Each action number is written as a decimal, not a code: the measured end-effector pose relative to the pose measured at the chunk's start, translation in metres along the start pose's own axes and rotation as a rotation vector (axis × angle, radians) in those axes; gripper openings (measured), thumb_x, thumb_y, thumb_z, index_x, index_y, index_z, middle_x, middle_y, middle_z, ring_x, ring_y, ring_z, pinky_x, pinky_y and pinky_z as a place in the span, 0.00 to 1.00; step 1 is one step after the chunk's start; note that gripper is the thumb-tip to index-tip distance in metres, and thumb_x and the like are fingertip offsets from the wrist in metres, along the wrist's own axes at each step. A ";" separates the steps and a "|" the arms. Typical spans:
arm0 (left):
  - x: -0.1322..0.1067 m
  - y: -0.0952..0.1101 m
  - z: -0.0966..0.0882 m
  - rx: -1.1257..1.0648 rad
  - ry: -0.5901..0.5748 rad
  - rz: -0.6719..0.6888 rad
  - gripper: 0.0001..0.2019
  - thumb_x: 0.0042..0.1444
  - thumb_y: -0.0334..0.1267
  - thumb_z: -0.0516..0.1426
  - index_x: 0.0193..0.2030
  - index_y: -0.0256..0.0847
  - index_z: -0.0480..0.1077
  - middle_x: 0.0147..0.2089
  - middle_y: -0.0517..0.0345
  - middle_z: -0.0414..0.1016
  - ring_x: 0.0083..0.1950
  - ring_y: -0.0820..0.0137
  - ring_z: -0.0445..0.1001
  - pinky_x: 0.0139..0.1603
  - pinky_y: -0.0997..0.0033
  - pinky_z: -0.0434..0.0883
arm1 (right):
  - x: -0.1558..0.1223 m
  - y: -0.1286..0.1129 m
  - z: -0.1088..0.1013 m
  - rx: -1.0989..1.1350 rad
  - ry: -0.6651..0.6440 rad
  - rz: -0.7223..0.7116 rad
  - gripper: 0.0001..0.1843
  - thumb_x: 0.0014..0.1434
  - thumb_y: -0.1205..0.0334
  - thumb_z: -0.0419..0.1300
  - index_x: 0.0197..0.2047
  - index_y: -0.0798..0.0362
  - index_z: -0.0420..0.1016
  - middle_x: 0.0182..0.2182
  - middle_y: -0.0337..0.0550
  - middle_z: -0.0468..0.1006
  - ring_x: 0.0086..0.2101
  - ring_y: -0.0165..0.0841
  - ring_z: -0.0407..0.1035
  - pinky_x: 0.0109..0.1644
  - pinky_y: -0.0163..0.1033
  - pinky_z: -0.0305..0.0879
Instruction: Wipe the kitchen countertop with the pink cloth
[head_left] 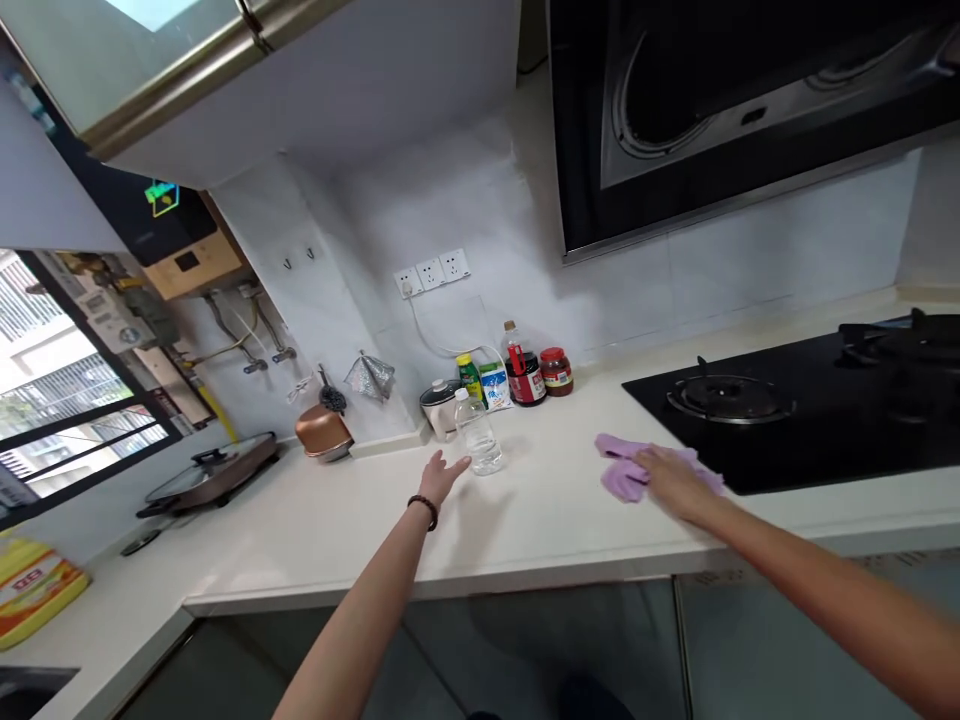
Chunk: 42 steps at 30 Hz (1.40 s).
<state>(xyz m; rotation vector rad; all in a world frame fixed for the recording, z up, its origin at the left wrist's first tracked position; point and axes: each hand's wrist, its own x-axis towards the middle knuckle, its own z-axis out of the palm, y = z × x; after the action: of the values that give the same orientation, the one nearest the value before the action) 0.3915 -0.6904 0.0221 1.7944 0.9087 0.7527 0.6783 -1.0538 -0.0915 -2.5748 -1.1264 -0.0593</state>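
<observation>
A pink-purple cloth (624, 468) lies bunched on the white countertop beside the cooktop's left edge. My right hand (675, 482) is pressed down on it, with cloth showing on both sides of the fingers. A clear plastic bottle (478, 438) with a white cap stands upright on the counter, clear liquid inside. Just left of its base is my left hand (442, 478), thumb stretched toward the bottle and fingers apart, holding nothing. Whether the thumb touches the bottle I cannot tell. A dark bead bracelet (424, 510) circles the left wrist.
Against the wall stand a small electric pot (441, 408), a green bottle (469, 378), a seasoning bag (495, 386) and red-lidded jar (556, 372). The black gas cooktop (810, 420) is at right, under a range hood (720, 170). An electric pan (214, 475) sits far left.
</observation>
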 end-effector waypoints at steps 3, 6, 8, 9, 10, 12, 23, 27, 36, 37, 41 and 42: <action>0.024 0.004 0.033 0.042 0.070 0.029 0.58 0.43 0.53 0.77 0.75 0.32 0.57 0.76 0.21 0.63 0.75 0.45 0.68 0.70 0.50 0.70 | 0.007 0.044 -0.009 0.031 -0.091 0.027 0.44 0.65 0.45 0.53 0.80 0.56 0.57 0.78 0.50 0.54 0.78 0.53 0.44 0.81 0.57 0.45; 0.043 0.006 0.063 0.070 0.126 0.068 0.55 0.47 0.50 0.76 0.76 0.37 0.54 0.76 0.29 0.64 0.77 0.48 0.65 0.73 0.51 0.68 | 0.003 0.039 -0.020 0.028 -0.165 0.028 0.62 0.55 0.25 0.59 0.81 0.53 0.53 0.80 0.50 0.48 0.78 0.56 0.37 0.82 0.60 0.39; 0.051 0.005 0.079 0.102 0.182 0.108 0.52 0.49 0.49 0.75 0.75 0.40 0.54 0.74 0.34 0.67 0.76 0.50 0.67 0.72 0.52 0.69 | 0.001 0.027 -0.028 0.037 -0.208 0.047 0.60 0.57 0.20 0.52 0.81 0.51 0.53 0.80 0.49 0.46 0.78 0.55 0.36 0.82 0.61 0.36; 0.054 0.004 0.086 0.118 0.208 0.132 0.50 0.50 0.49 0.74 0.74 0.41 0.55 0.73 0.35 0.69 0.74 0.51 0.69 0.71 0.52 0.70 | 0.001 0.022 -0.031 0.049 -0.224 0.061 0.56 0.62 0.21 0.45 0.81 0.49 0.53 0.80 0.47 0.46 0.78 0.53 0.36 0.82 0.61 0.35; 0.057 0.003 0.092 0.135 0.228 0.158 0.48 0.50 0.50 0.74 0.73 0.41 0.57 0.71 0.36 0.70 0.72 0.51 0.71 0.70 0.52 0.72 | 0.002 0.019 -0.035 0.056 -0.239 0.069 0.52 0.66 0.25 0.39 0.81 0.48 0.53 0.80 0.45 0.47 0.79 0.51 0.36 0.82 0.61 0.34; 0.060 0.001 0.099 0.161 0.232 0.209 0.44 0.51 0.51 0.73 0.69 0.41 0.60 0.67 0.38 0.74 0.68 0.51 0.75 0.67 0.50 0.75 | 0.006 0.016 -0.038 0.029 -0.263 0.064 0.45 0.70 0.33 0.34 0.81 0.45 0.53 0.80 0.40 0.47 0.79 0.49 0.37 0.82 0.60 0.35; 0.057 -0.009 0.068 0.164 0.237 0.233 0.30 0.47 0.49 0.73 0.52 0.42 0.69 0.52 0.52 0.79 0.54 0.60 0.80 0.59 0.56 0.76 | 0.047 0.020 -0.020 -0.086 -0.214 0.090 0.39 0.70 0.45 0.43 0.81 0.44 0.52 0.80 0.43 0.48 0.78 0.53 0.42 0.80 0.63 0.41; 0.052 -0.001 0.015 0.470 0.119 0.380 0.38 0.43 0.47 0.74 0.61 0.44 0.67 0.57 0.49 0.79 0.59 0.54 0.79 0.59 0.54 0.75 | 0.053 0.026 -0.013 -0.094 -0.191 0.088 0.40 0.70 0.43 0.42 0.81 0.44 0.53 0.80 0.43 0.49 0.78 0.53 0.42 0.80 0.64 0.40; 0.026 0.026 -0.027 1.153 0.010 0.420 0.40 0.47 0.50 0.70 0.66 0.43 0.65 0.62 0.37 0.77 0.63 0.44 0.76 0.61 0.53 0.69 | 0.053 0.026 -0.009 -0.072 -0.155 0.076 0.40 0.69 0.45 0.42 0.81 0.46 0.55 0.80 0.44 0.50 0.78 0.56 0.42 0.80 0.67 0.40; 0.022 0.028 -0.020 1.180 -0.012 0.427 0.40 0.48 0.51 0.70 0.66 0.43 0.65 0.62 0.37 0.77 0.63 0.44 0.76 0.61 0.53 0.68 | 0.053 0.025 -0.009 -0.078 -0.157 0.076 0.40 0.70 0.46 0.41 0.81 0.46 0.55 0.80 0.44 0.50 0.78 0.55 0.42 0.80 0.66 0.40; 0.011 0.035 0.005 1.253 -0.066 0.476 0.38 0.47 0.47 0.71 0.65 0.41 0.66 0.60 0.35 0.76 0.63 0.41 0.75 0.62 0.50 0.66 | 0.051 0.024 -0.011 -0.089 -0.156 0.090 0.40 0.69 0.47 0.42 0.81 0.47 0.55 0.80 0.44 0.51 0.78 0.53 0.43 0.81 0.64 0.39; 0.009 0.036 0.009 1.275 -0.067 0.497 0.37 0.46 0.44 0.71 0.64 0.41 0.67 0.60 0.34 0.76 0.63 0.39 0.75 0.62 0.48 0.65 | 0.051 0.025 -0.011 -0.090 -0.151 0.094 0.39 0.69 0.47 0.42 0.81 0.47 0.55 0.80 0.44 0.51 0.78 0.53 0.43 0.81 0.64 0.39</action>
<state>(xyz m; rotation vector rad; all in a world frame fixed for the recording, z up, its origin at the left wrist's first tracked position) 0.4124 -0.6962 0.0534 3.2226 0.9766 0.3623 0.7321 -1.0368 -0.0795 -2.7481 -1.0743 0.1104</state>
